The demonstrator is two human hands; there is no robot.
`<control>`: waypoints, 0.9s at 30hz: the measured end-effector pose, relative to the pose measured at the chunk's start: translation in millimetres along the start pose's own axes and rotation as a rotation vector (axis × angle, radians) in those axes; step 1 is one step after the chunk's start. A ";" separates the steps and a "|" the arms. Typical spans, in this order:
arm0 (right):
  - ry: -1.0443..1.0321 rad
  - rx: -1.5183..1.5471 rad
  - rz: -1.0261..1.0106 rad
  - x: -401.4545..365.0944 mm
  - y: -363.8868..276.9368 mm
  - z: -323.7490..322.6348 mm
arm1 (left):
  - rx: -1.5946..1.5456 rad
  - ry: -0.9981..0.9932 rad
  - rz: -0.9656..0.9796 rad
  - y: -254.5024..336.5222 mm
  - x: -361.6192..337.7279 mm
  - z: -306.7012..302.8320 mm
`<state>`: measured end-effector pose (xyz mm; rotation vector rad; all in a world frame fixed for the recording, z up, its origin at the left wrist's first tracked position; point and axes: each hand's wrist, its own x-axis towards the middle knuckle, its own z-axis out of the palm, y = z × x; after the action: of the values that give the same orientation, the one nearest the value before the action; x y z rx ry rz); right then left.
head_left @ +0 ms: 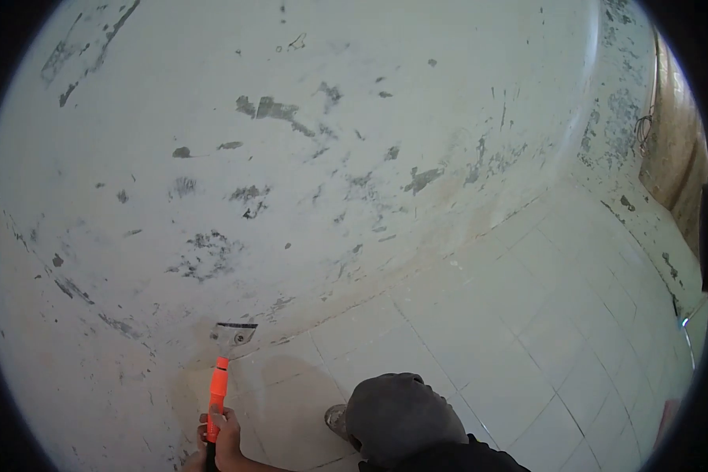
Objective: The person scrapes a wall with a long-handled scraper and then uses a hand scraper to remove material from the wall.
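A long-handled scraper (219, 385) with an orange and black handle stands out ahead of me at the lower left. Its wide metal blade (234, 333) is at the foot of the wall, near the floor joint; whether the edge touches cannot be told. My right hand (226, 440) is closed round the orange part of the handle. Lower down, at the picture's bottom edge, my left hand (192, 462) is at the black part, seemingly gripping it, mostly cut off.
The pale wall (291, 71) has many grey bare patches and scuffs. Tiled floor (519, 330) spreads to the right. A grey-clothed knee (401, 417) and a shoe (336, 421) are at bottom centre. Brownish sheeting (672, 134) hangs at far right beside a patchy column.
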<state>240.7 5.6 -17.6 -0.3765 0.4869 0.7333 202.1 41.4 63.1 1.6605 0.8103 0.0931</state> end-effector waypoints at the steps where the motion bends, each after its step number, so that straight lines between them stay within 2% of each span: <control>1: 0.040 -0.056 -0.012 4.2 -4.8 -0.1 | -0.003 -0.020 -0.057 -25.5 -7.8 -1.9; 3: 0.085 -0.115 -0.041 12.4 -7.8 -4.2 | -0.010 -0.063 -0.179 -90.8 -24.0 -16.1; 5: 0.111 -0.207 -0.046 23.3 -4.1 -11.3 | -0.035 -0.110 -0.284 -86.6 -20.8 -2.0; 7: 0.142 -0.302 -0.050 37.2 2.9 -21.3 | -0.021 -0.115 -0.301 -100.2 -15.0 4.2; 9: 0.077 -0.361 -0.235 46.6 9.5 -32.0 | -0.006 -0.082 -0.351 -129.6 -17.9 6.0; 12: 0.082 -0.495 -0.093 50.4 7.4 -49.3 | -0.025 0.066 -0.457 -205.6 -54.3 -9.2; 13: 0.041 -0.485 -0.089 63.5 16.8 -71.6 | 0.166 -0.090 -0.447 -269.4 -58.7 -31.7; 14: -0.006 -0.477 -0.057 78.2 35.3 -98.2 | 0.516 -0.006 -0.167 -295.1 -69.3 -26.6; 15: -0.062 -0.242 0.080 73.3 35.3 -107.1 | 0.883 0.084 0.063 -311.8 -104.0 -27.6; 16: 0.021 -0.404 0.137 40.2 12.2 -73.4 | 0.277 0.218 -0.421 -206.7 -119.9 2.3; 17: 0.039 -0.259 0.200 35.1 14.9 -76.5 | 0.343 0.265 -0.370 -196.2 -135.5 5.9; 18: -0.067 -0.351 0.169 30.2 19.1 -85.6 | 0.382 0.253 -0.424 -173.5 -149.3 7.4; 19: -0.045 -0.433 0.205 17.0 21.6 -82.4 | 0.398 0.303 -0.464 -166.3 -161.7 11.6; 20: -0.013 -0.469 0.261 3.6 28.3 -79.8 | 0.400 0.454 -0.437 -155.0 -178.0 20.2; 23: -0.142 -0.523 0.428 -32.3 45.5 -82.9 | 0.410 0.531 -0.682 -156.1 -218.6 30.9; 25: -0.235 -0.506 0.437 -46.6 60.4 -88.6 | 0.341 0.621 -0.718 -162.2 -238.0 42.1; 26: -0.218 -0.532 0.497 -14.2 32.9 -60.3 | 0.315 0.642 -0.778 -118.4 -200.9 54.7; 27: -0.204 -0.600 0.463 -17.0 36.9 -64.6 | 0.305 0.674 -0.805 -108.6 -207.3 56.6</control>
<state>185.0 -9.7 -67.3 -0.7519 0.1462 1.3596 24.0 -116.5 26.3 1.4579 2.0356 -0.0456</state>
